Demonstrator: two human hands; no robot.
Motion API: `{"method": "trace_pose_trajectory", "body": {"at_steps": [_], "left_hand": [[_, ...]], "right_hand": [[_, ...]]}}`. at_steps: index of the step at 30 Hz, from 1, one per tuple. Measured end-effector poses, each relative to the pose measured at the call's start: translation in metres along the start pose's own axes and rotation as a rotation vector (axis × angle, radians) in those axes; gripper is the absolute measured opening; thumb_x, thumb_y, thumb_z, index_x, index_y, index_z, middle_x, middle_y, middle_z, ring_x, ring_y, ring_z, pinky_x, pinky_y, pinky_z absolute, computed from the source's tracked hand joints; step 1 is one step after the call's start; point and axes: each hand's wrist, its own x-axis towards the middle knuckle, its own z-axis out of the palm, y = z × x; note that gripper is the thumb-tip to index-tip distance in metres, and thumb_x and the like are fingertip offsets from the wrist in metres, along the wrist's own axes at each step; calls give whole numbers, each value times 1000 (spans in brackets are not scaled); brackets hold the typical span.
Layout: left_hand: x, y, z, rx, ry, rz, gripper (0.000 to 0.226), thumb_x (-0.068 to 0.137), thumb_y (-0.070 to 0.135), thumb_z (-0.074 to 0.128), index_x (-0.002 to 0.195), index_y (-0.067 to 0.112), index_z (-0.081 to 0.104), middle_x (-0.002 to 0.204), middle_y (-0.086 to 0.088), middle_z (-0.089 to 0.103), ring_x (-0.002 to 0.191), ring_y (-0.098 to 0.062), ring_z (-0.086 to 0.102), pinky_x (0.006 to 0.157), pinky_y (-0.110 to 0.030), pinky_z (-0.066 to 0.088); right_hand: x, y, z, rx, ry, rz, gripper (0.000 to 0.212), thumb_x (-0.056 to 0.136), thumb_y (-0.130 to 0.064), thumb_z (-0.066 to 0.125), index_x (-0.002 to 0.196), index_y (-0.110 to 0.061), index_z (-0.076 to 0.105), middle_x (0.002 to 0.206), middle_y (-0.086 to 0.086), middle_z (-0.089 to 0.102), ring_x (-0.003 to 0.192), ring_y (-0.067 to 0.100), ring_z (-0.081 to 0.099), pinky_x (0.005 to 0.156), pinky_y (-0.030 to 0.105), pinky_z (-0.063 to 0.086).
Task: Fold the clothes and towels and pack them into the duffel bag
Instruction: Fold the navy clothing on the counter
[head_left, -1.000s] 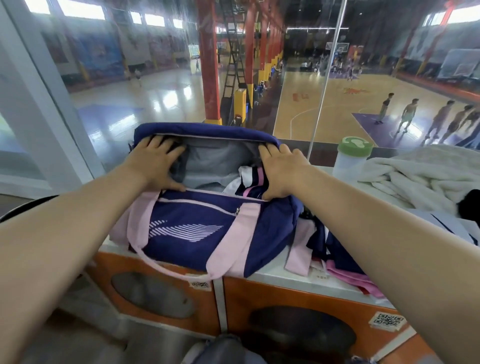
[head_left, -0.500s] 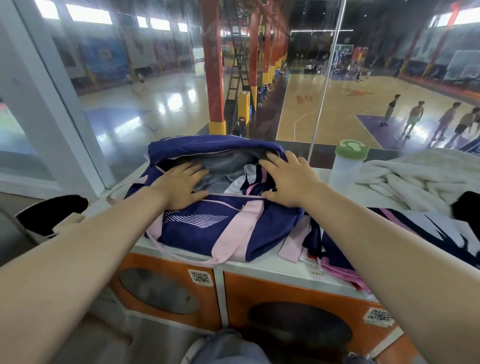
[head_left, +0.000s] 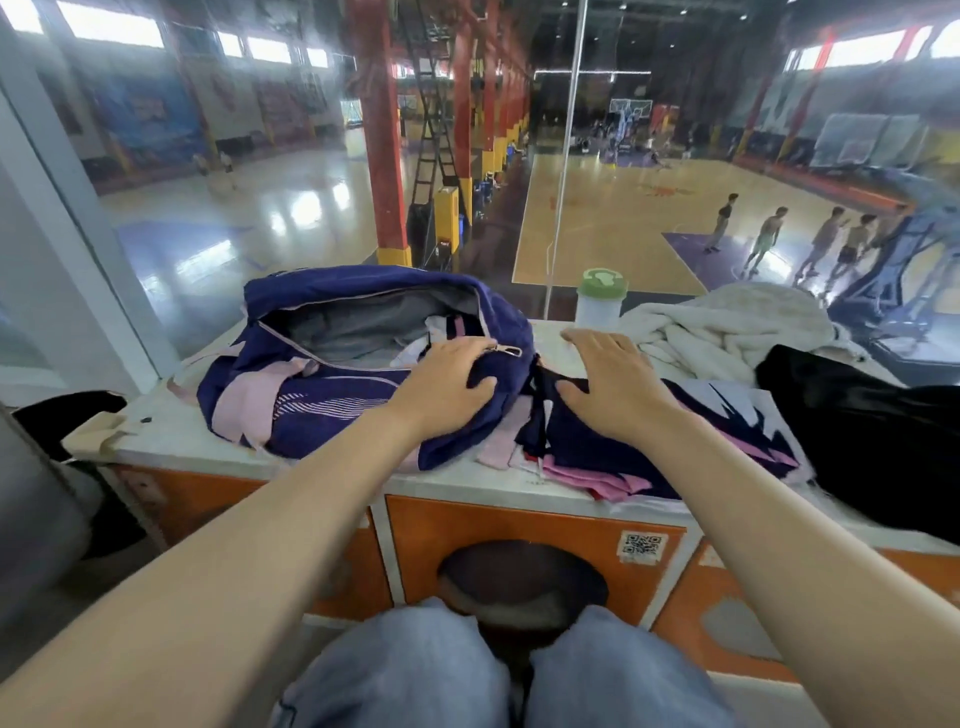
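Duffel bag (head_left: 332, 410) lying lengthwise left-right, mouth unzipped upward, left hand (head_left: 451, 384) flat on its right end, right hand (head_left: 610, 382) spread

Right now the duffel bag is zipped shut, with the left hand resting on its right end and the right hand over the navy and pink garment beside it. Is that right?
Not quite: the duffel bag is unzipped, its grey lining and some clothing showing in the head view. The rest holds: the left hand rests on its right end, and the right hand is over the navy and pink garment beside it.
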Motion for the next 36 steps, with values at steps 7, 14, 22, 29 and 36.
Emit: {"method": "trace_pose_trajectory", "body": {"at_steps": [7, 14, 22, 29, 36], "left_hand": [[16, 80, 62, -392, -1, -401, 38, 95, 20, 45, 132, 17, 51, 133, -2, 58, 119, -22, 55, 95, -32, 43], [23, 95, 90, -188, 42, -539, 50, 92, 21, 50, 141, 14, 39, 142, -12, 46, 127, -35, 47, 101, -45, 42], [39, 88, 84, -335, -59, -629, 66, 87, 28, 60, 143, 4, 33, 134, -12, 53, 113, -31, 54, 85, -34, 44], [32, 70, 79, -375, -108, -675, 42, 86, 42, 63, 107, 5, 63, 95, -10, 69, 86, -28, 62, 72, -33, 46], [28, 81, 83, -148, -131, -478, 30, 93, 27, 54, 119, 12, 53, 120, -9, 61, 107, -33, 57, 80, -34, 44]], "right_hand": [[-42, 66, 10, 161, -50, 277, 41, 98, -30, 47, 136, -17, 43, 131, 11, 57, 120, 31, 49, 99, 45, 42], [-54, 79, 41, 177, 23, 313, 50, 98, -44, 46, 142, -21, 45, 143, 7, 52, 134, 30, 41, 111, 43, 32], [-59, 76, 70, -49, 59, 301, 57, 100, -53, 33, 150, -28, 33, 160, 1, 27, 147, 26, 18, 121, 43, 8], [-60, 75, 68, -30, 68, 303, 54, 99, -51, 36, 149, -28, 36, 159, 0, 28, 147, 25, 18, 120, 42, 8], [-60, 75, 66, 82, 84, 325, 51, 98, -47, 44, 145, -28, 43, 158, 0, 32, 147, 24, 20, 120, 41, 9]]}}
